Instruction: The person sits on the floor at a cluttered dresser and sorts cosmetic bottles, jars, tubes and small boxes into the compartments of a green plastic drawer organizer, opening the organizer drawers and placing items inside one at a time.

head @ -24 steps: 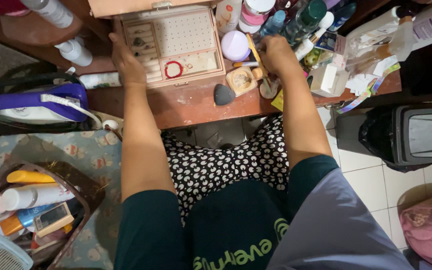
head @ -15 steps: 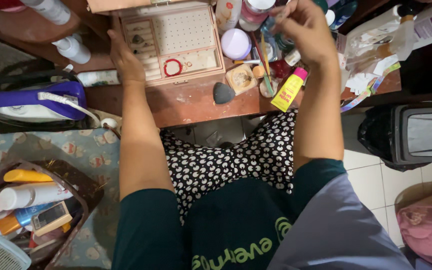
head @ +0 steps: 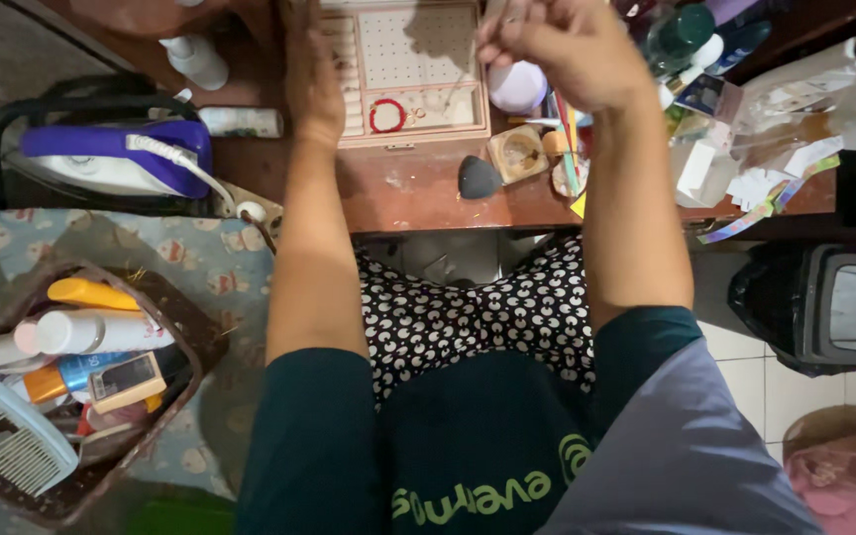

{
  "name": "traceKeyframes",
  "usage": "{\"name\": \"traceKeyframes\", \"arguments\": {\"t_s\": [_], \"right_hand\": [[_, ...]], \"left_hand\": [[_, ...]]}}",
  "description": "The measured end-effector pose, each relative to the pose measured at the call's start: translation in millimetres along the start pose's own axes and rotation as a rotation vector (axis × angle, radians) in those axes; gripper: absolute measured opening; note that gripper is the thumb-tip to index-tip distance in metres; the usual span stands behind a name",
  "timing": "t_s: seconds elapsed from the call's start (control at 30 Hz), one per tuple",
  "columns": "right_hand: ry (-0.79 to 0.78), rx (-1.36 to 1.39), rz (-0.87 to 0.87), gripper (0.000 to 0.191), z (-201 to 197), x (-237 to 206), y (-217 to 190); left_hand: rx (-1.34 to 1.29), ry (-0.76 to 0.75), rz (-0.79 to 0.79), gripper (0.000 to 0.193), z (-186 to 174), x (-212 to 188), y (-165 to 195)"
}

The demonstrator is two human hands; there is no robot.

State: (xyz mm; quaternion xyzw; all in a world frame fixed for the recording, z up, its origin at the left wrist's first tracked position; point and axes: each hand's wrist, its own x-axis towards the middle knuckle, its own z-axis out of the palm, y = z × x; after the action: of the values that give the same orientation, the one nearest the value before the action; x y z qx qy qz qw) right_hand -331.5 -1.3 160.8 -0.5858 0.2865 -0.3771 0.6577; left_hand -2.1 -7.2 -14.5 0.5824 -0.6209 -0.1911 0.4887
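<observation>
The pink jewellery box sits open on the brown desk, straight ahead of you at the far edge of view. It has a dotted earring panel in its upper part and a lower tray holding a red bracelet. Your left hand rests flat along the box's left edge, fingers stretched up and out of frame, so you can't tell what the tips do. Your right hand is raised above the box's right side, fingers curled in tight, pinching something thin; what it is, too small to tell. Just right of the box: a pale lilac round jar, a small wooden square dish, a dark teardrop sponge near the desk's front edge. Further right, a crowd of bottles, boxes and paper scraps. Left of the box a white tube lies on the desk, then a purple-and-white iron. Lower left, a brown basket holds bottles and a comb. Your lap shows a black-and-white patterned fabric.
</observation>
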Motion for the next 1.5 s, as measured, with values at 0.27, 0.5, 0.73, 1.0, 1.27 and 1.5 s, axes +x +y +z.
{"name": "traceKeyframes", "arguments": {"t_s": [0.27,0.5,0.73,1.0,1.27,1.5], "right_hand": [[0.05,-0.618,-0.072,0.018,16,10,80],[-0.034,-1.095,-0.304,0.014,14,-10,90],[0.571,-1.212,0.257,0.021,-61,-86,84],[0.688,-1.272,0.097,0.021,-10,-112,127],[0.797,-1.244,-0.018,0.019,-21,-111,132],[0.842,-0.832,0.029,0.019,-55,-127,107]], "left_hand": [[-0.045,0.038,-0.053,0.069,-3,-5,13],[-0.13,0.101,-0.009,0.062,0,-1,7],[-0.251,0.113,-0.167,0.062,5,4,-12],[-0.077,-0.019,-0.087,0.071,-11,-8,-2],[-0.124,-0.025,0.041,0.077,-17,-4,28],[-0.255,-0.024,0.038,0.075,-13,-3,7]]}}
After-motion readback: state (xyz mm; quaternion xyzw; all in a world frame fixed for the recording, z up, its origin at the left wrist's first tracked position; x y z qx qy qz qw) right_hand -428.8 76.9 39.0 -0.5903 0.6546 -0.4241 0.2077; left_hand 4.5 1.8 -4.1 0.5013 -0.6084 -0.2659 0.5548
